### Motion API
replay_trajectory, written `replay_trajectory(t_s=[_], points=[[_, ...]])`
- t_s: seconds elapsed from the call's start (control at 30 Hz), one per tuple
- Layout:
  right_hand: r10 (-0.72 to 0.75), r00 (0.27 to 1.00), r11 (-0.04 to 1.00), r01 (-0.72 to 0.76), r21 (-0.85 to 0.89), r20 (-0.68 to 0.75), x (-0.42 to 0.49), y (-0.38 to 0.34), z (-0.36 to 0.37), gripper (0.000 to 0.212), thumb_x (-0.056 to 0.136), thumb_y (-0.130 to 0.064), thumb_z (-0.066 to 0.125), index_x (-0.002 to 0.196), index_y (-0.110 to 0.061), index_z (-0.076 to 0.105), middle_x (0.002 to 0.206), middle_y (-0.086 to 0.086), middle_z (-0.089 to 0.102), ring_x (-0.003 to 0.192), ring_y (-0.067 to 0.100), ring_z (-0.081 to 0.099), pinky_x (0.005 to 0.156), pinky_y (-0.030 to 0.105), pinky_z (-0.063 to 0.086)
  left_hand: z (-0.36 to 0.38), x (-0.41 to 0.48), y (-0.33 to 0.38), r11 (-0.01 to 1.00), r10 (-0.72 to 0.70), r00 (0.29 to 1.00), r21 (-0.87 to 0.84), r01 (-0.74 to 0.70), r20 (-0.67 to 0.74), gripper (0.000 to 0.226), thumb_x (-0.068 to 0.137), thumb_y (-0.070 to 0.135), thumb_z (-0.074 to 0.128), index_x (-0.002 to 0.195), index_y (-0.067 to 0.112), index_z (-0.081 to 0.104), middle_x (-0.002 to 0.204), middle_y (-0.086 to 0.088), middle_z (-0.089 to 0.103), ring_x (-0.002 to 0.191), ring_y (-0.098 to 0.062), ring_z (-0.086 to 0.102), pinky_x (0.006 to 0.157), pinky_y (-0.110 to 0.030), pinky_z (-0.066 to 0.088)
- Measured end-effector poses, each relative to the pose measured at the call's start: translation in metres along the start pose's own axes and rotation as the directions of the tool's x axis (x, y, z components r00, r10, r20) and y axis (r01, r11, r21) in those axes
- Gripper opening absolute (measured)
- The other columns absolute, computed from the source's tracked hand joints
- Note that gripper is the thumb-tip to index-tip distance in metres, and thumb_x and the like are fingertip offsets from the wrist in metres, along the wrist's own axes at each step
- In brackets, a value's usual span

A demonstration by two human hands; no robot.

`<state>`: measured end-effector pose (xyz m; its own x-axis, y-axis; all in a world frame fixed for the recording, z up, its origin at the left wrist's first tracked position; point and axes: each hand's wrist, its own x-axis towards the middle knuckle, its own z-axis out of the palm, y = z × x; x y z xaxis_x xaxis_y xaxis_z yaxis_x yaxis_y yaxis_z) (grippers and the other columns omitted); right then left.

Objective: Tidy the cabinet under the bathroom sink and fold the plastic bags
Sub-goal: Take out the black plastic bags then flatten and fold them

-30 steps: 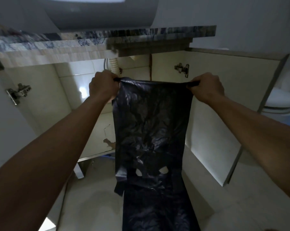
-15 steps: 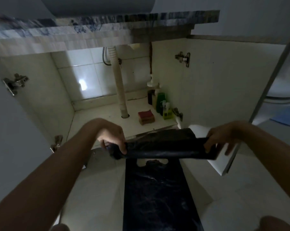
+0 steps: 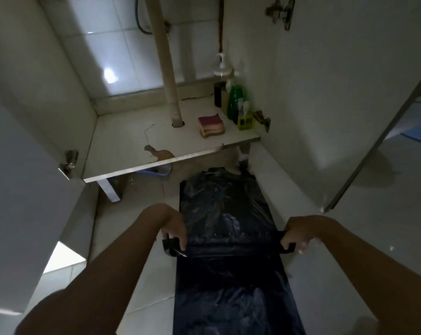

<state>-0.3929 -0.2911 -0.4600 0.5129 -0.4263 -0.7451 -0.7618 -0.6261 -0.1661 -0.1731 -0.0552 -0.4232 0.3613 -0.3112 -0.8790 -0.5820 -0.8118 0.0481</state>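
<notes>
Hands, left (image 3: 174, 228) and right (image 3: 299, 234), each pinched shut on a near corner of black bag (image 3: 226, 209) flat on floor (image 3: 141, 209) before cabinet (image 3: 136, 141).

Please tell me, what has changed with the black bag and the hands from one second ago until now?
The black plastic bag came down from hanging in front of the cabinet and now lies flat on the floor. The left hand and right hand lowered with it, still gripping its edge. The bottles and the sponges have not moved since half a second ago.
</notes>
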Motion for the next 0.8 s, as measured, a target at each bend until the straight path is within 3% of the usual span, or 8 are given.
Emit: replay_trajectory(t_s=[0.1, 0.17, 0.23, 0.33, 0.47, 0.6, 0.7, 0.8], points=[[0.007, 0.999, 0.999, -0.009, 0.033, 0.046, 0.024, 0.003, 0.033, 0.023, 0.091, -0.024, 0.065, 0.108, -0.009, 0.064, 0.078, -0.003, 0.064, 0.062, 0.006, 0.061, 0.050, 0.016, 0.046, 0.027, 0.019, -0.003, 0.999, 0.033, 0.999, 0.030, -0.032, -0.017, 0.049, 0.089, 0.028, 0.070, 0.130, 0.003, 0.059, 0.135, -0.016, 0.058, 0.111, -0.026, 0.061, 0.044, -0.014, 0.049], [0.034, 0.992, 0.999, -0.037, 0.026, 0.122, 0.036, 0.005, 0.052, 0.036, 0.097, -0.022, 0.060, 0.128, -0.005, 0.057, 0.100, 0.007, 0.066, 0.082, 0.014, 0.067, 0.050, 0.014, 0.045, 0.044, 0.034, -0.007, 0.997, 0.050, 0.996, 0.056, -0.047, -0.068, 0.052, 0.088, 0.035, 0.071, 0.128, 0.003, 0.062, 0.133, -0.016, 0.059, 0.098, -0.022, 0.058, 0.048, -0.014, 0.046], [0.056, 0.981, 0.998, -0.059, 0.013, 0.186, 0.045, 0.009, 0.072, 0.029, 0.098, -0.022, 0.058, 0.122, -0.006, 0.052, 0.116, 0.015, 0.058, 0.098, 0.023, 0.066, 0.052, 0.015, 0.045, 0.061, 0.048, -0.011, 0.997, 0.063, 0.995, 0.047, -0.059, -0.083, 0.052, 0.087, 0.038, 0.071, 0.126, 0.004, 0.064, 0.131, -0.015, 0.060, 0.098, -0.023, 0.059, 0.056, -0.014, 0.046], [0.036, 0.989, 0.999, -0.037, 0.009, 0.144, 0.056, 0.019, 0.092, 0.013, 0.090, -0.020, 0.062, 0.093, -0.009, 0.055, 0.087, 0.006, 0.061, 0.078, 0.022, 0.066, 0.056, 0.021, 0.047, 0.081, 0.063, -0.016, 0.997, 0.066, 0.997, 0.032, -0.065, -0.040, 0.052, 0.086, 0.038, 0.071, 0.128, 0.008, 0.063, 0.131, -0.012, 0.061, 0.107, -0.025, 0.061, 0.065, -0.016, 0.047], [0.031, 0.990, 1.000, -0.031, -0.004, 0.136, 0.062, 0.024, 0.105, 0.013, 0.087, -0.020, 0.061, 0.084, -0.009, 0.054, 0.072, 0.007, 0.059, 0.078, 0.025, 0.071, 0.059, 0.025, 0.049, 0.101, 0.078, -0.018, 0.999, 0.048, 0.999, 0.017, -0.048, 0.000, 0.053, 0.084, 0.036, 0.074, 0.129, 0.010, 0.063, 0.126, -0.008, 0.064, 0.102, -0.021, 0.063, 0.055, -0.014, 0.046], [0.061, 0.991, 0.997, -0.056, -0.049, 0.122, 0.067, 0.027, 0.115, 0.038, 0.090, -0.023, 0.063, 0.121, -0.004, 0.052, 0.084, 0.007, 0.060, 0.080, 0.023, 0.071, 0.057, 0.024, 0.050, 0.111, 0.096, -0.019, 1.000, 0.026, 0.997, 0.005, -0.026, 0.077, 0.053, 0.087, 0.035, 0.073, 0.132, 0.010, 0.061, 0.131, -0.009, 0.063, 0.112, -0.021, 0.066, 0.048, -0.014, 0.045], [0.104, 0.980, 0.993, -0.092, -0.075, 0.169, 0.069, 0.030, 0.119, 0.070, 0.082, -0.031, 0.075, 0.142, -0.011, 0.044, 0.113, 0.008, 0.061, 0.086, 0.018, 0.067, 0.066, 0.025, 0.053, 0.120, 0.110, -0.020, 0.999, 0.004, 0.983, -0.042, 0.003, 0.181, 0.061, 0.087, 0.039, 0.072, 0.138, 0.011, 0.054, 0.138, -0.010, 0.058, 0.118, -0.023, 0.063, 0.070, -0.025, 0.056], [0.100, 0.935, 0.995, -0.101, -0.017, 0.339, 0.068, 0.028, 0.118, 0.100, 0.073, -0.043, 0.086, 0.153, -0.013, 0.034, 0.152, 0.005, 0.041, 0.120, 0.024, 0.058, 0.087, 0.032, 0.058, 0.121, 0.116, -0.016, 0.998, 0.005, 0.913, -0.056, 0.019, 0.409, 0.078, 0.078, 0.052, 0.077, 0.144, 0.020, 0.049, 0.149, -0.007, 0.045, 0.122, -0.024, 0.057, 0.101, -0.043, 0.051]])
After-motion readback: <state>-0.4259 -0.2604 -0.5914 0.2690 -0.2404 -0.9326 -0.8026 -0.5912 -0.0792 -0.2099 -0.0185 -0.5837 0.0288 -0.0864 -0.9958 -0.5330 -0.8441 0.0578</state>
